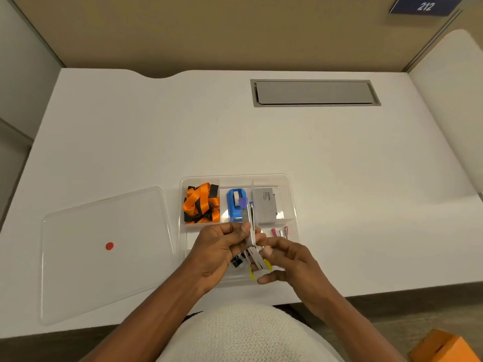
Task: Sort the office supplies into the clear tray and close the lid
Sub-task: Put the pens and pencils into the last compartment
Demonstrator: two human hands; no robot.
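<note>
I have both hands, left point(222, 246) and right point(285, 259), gripping 1 opened silver metal stapler point(251, 231) over the clear plastic tray point(292, 194); next I must fold and place it.

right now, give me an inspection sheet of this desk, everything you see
surface: white desk, with a grey hatch set into it at the back
job's things: clear tray holds orange and black lanyards, blue tape dispenser, grey box, pink items, black binder clips; lid off, flat on the desk left of the tray, red dot on it
clutter: orange object at lower right, off the desk
grippers: left hand and right hand both hold a metal stapler over the tray
cables: nothing seen
surroundings: tan partition, sign reading 212
</note>
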